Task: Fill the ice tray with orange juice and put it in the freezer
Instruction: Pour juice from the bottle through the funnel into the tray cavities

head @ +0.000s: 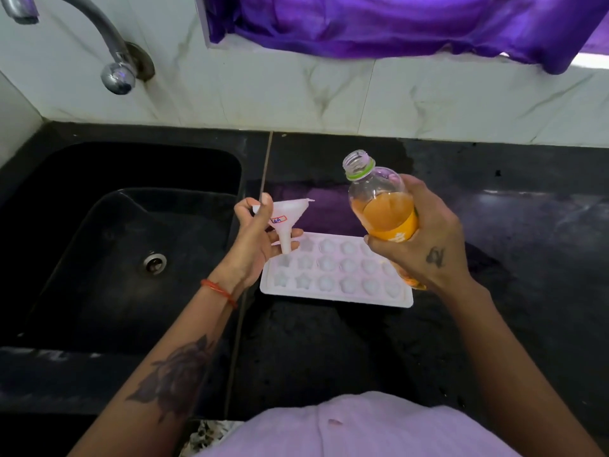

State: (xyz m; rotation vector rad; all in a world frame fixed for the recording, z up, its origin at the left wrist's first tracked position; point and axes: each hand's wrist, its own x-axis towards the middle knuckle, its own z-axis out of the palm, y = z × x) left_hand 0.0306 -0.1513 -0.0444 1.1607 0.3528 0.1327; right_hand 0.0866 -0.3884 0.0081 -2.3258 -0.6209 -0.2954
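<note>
1. Head view: a white ice tray point(336, 285) lies flat on the black counter point(494, 225), just right of the sink point(99, 225).
2. Tray cavities are star-shaped and rounded, in three rows. No juice shows in the visible ones; the far right cavities are hidden behind the right hand.
3. Left hand point(253, 249) holds a white funnel point(285, 222): thumb curled over the rim, fingers curled under the cone and against the spout.
4. Funnel spout points down over the tray's far left corner. Whether the spout touches the tray cannot be told.
5. Funnel carries a small label with a red border and blue writing.
6. Right hand point(425, 239) grips a clear bottle point(382, 206) around its lower body, fingers and thumb wrapped on it.
7. Bottle is uncapped, with a green ring at the neck, and tilted with its mouth up and toward the left. It is above the tray's right end.
8. Orange juice fills the lower part of the bottle; the upper part is clear.
9. Tap point(115, 64) projects from the marble-tiled wall above the sink.
10. Purple cloth point(395, 24) hangs at the window ledge behind the counter.
11. Red thread point(219, 290) circles the left wrist.
</note>
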